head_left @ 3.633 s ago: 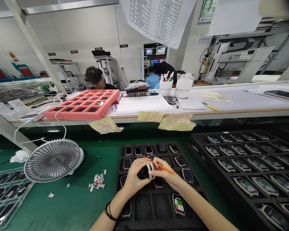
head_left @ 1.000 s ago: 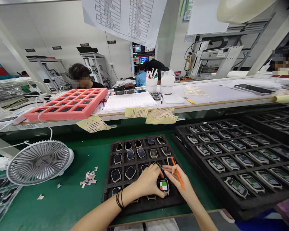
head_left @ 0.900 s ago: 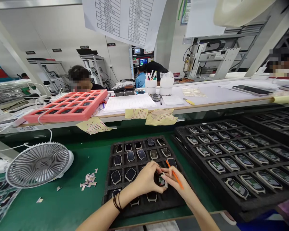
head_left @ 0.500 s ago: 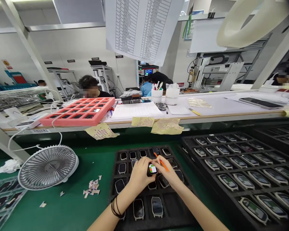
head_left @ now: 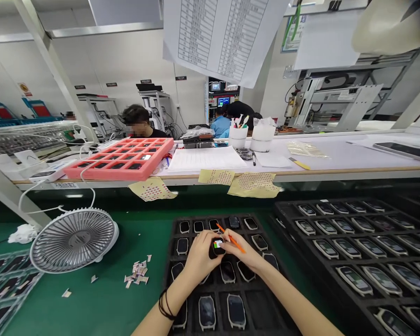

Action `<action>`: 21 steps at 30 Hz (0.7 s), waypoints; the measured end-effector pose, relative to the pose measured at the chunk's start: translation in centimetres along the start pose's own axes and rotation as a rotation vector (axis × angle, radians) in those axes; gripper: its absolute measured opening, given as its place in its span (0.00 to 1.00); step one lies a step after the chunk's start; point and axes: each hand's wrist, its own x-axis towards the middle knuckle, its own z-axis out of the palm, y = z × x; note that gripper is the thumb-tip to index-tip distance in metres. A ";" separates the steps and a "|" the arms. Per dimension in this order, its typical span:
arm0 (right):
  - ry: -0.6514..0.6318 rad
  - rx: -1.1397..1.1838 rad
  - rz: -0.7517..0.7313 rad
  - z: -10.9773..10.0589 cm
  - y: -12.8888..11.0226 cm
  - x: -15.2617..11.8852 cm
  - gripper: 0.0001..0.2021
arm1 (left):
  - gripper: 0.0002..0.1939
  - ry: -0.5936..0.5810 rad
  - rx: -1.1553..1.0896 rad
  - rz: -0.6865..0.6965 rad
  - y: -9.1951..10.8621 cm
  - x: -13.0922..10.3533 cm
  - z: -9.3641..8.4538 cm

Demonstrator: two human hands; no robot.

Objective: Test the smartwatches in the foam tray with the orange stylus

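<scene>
Over a black foam tray point(head_left: 227, 291) of watch-like devices, my left hand point(head_left: 202, 254) is closed around a small device point(head_left: 217, 246) whose screen is lit with green, white and red patches. My right hand point(head_left: 243, 247) grips an orange stick point(head_left: 235, 241), and its fingertips touch or nearly touch the lit screen. Dark bands circle my left wrist. Beneath my forearms, other devices with dark screens lie in the tray's compartments. Part of the held device is hidden by my left fingers.
A grey fan point(head_left: 73, 240) and a pile of small tabs point(head_left: 137, 274) are on the green mat at left. Another black tray of devices point(head_left: 350, 252) stands at right. The shelf ahead bears a pink tray point(head_left: 126, 175) and white cups point(head_left: 238, 136). People are beyond it.
The camera view has shifted, so the shelf and right tray sit further right. My right fingertips have moved onto or close to the lit screen, and its colour patches look different.
</scene>
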 end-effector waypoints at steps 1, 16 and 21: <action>0.001 0.027 0.013 -0.1 0.1 0.0 0.20 | 0.20 0.001 -0.005 0.002 0.0 0.0 0.1; -0.019 -0.042 -0.028 0.2 0.6 -0.3 0.23 | 0.20 -0.048 -0.021 -0.037 -0.2 -0.2 0.4; -0.002 -0.094 -0.043 0.2 1.0 -0.2 0.23 | 0.20 -0.044 -0.018 -0.047 -0.2 -0.3 0.4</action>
